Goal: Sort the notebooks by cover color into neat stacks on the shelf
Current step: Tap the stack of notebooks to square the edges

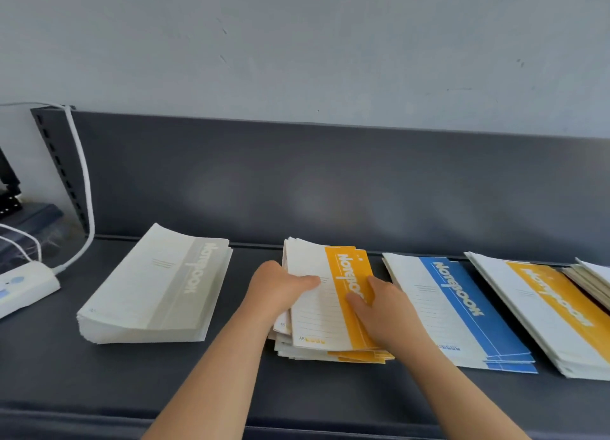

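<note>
As I reach both forearms in over the front lip of the shelf (165,380), my hands meet on the yellow stack (325,311), the pile of yellow-banded notebooks straight ahead of me in the middle of the shelf.

My left hand (280,289) is at the stack's left long edge. The thumb lies across the top cover, and the other fingers are hidden past the edge, so it looks like a grasp on the upper notebooks. My right hand (388,307) rests on the yellow band, its fingers (374,283) laid out flat and pressing, not clenched.

The stack's long axis runs away from me, leaning a little left at the far end. It lies between my two hands, neither clearly nearer. The lower notebooks fan out at the near end and to the right, so I judge that squaring up means pushing inward from both long sides.

A thick grey stack (155,288) sits well apart to the left. To the right is a blue stack (462,311), then a second yellow pile (541,311) that belongs with mine. Behind everything stand the dark back panel (330,182) and a pale wall (330,43).
</note>
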{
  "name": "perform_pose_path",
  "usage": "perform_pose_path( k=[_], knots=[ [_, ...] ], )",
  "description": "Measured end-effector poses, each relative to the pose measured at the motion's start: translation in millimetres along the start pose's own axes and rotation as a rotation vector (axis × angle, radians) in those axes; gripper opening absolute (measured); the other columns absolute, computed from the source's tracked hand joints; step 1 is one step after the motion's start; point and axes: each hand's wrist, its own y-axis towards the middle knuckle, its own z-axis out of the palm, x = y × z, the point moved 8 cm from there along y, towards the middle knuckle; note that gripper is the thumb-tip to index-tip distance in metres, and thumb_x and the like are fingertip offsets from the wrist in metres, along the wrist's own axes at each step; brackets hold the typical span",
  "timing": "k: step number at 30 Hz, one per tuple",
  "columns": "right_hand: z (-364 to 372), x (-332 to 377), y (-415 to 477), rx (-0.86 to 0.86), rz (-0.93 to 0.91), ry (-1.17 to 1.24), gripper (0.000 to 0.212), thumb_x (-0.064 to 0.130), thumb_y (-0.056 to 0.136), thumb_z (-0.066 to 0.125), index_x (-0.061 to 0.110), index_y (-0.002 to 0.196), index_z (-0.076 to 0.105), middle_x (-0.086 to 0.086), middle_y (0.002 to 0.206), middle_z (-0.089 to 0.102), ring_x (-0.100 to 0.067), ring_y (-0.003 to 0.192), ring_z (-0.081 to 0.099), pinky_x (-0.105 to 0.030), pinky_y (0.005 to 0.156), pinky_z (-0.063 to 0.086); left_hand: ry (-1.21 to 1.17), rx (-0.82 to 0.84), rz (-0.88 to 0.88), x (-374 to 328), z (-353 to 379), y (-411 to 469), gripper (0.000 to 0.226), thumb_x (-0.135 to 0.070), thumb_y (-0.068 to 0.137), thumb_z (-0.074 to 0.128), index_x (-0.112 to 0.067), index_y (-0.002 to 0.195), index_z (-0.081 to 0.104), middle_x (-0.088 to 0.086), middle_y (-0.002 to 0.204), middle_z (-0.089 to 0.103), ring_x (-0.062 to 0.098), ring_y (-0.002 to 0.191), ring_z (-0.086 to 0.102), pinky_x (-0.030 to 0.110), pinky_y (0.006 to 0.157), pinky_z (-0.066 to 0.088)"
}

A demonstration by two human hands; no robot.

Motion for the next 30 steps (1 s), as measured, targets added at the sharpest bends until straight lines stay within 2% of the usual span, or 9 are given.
perform_pose_path(
  k=[2,6,10,14,17,20,25,27,30],
  knots=[
    [-1,-1,-1,-0.005,0.000,0.028,0.046,0.047,0.096,0.039,0.020,0.133,0.039,0.000,0.126,0.052,-0.011,0.095,0.051,-0.021,0.074,0.037,-0.108,0.031,-0.062,2,1,2,0.032,-0.030,0.077,0.077,-0.015,0.078,0.049,0.000,0.084,0.064,0.014,0.073,0.062,0.028,0.062,0.050],
    [0,-5,-3,0.010,0.011,0.110,0.046,0.047,0.096,0.039,0.020,0.133,0.038,0.001,0.126,0.052,-0.011,0.093,0.050,-0.022,0.076,0.038,-0.160,0.114,-0.116,3,11,-3,0.042,-0.037,0.071,0.080,-0.009,0.100,0.065,0.006,0.091,0.073,0.025,0.083,0.070,0.044,0.083,0.055],
    [-7,-14,1,0.022,0.071,0.432,0.065,0.047,0.090,0.051,0.023,0.143,0.023,0.000,0.141,0.041,-0.023,0.123,0.047,-0.037,0.095,0.041,-0.241,0.145,0.032,-5,15,-11,0.032,-0.029,0.081,0.075,-0.015,0.108,0.066,-0.002,0.095,0.074,0.015,0.084,0.071,0.029,0.068,0.055],
    [-37,2,2,-0.004,-0.018,0.819,0.054,0.039,0.084,0.064,0.030,0.129,0.036,0.008,0.125,0.055,-0.015,0.104,0.057,-0.036,0.084,0.049,-0.362,0.122,0.222,-16,3,-25,0.039,-0.028,0.080,0.075,-0.026,0.115,0.060,-0.009,0.102,0.072,0.011,0.094,0.069,0.035,0.082,0.055],
    [-62,20,-6,-0.079,-0.189,0.862,0.048,0.034,0.084,0.065,0.035,0.123,0.036,0.018,0.113,0.057,-0.008,0.099,0.059,-0.034,0.083,0.052,-0.355,0.072,0.350,-27,-13,-28,0.049,-0.021,0.079,0.077,-0.032,0.121,0.055,-0.013,0.110,0.069,0.009,0.104,0.064,0.035,0.090,0.051],
    [-51,24,-17,-0.031,-0.237,0.904,0.043,0.029,0.085,0.065,0.040,0.115,0.036,0.023,0.109,0.057,-0.005,0.099,0.059,-0.025,0.078,0.050,-0.319,0.037,0.377,-25,-18,-31,0.060,-0.020,0.074,0.081,-0.036,0.124,0.052,-0.015,0.114,0.066,0.008,0.109,0.060,0.035,0.091,0.050],
    [-63,27,-21,-0.047,-0.251,1.005,0.039,0.025,0.085,0.065,0.026,0.119,0.048,0.008,0.112,0.065,-0.013,0.097,0.066,-0.037,0.083,0.054,-0.312,0.044,0.417,-32,-24,-43,0.082,-0.056,0.054,0.084,-0.036,0.126,0.048,-0.014,0.115,0.065,0.010,0.108,0.061,0.036,0.088,0.052],
    [-89,40,-19,-0.105,-0.316,1.080,0.035,0.027,0.087,0.062,0.022,0.120,0.050,0.004,0.108,0.067,-0.015,0.095,0.068,-0.038,0.081,0.056,-0.383,0.002,0.477,-56,-39,-50,0.082,-0.071,0.056,0.073,-0.029,0.123,0.053,-0.011,0.111,0.068,0.012,0.103,0.066,0.034,0.084,0.052],
    [-116,54,-15,-0.206,-0.267,1.120,0.033,0.047,0.086,0.058,0.023,0.110,0.056,0.003,0.100,0.068,-0.015,0.090,0.068,-0.037,0.078,0.056,-0.410,-0.097,0.408,-83,-48,-52,0.084,-0.087,0.056,0.054,-0.025,0.112,0.060,-0.005,0.101,0.070,0.016,0.094,0.068,0.038,0.081,0.054]
  ],
)
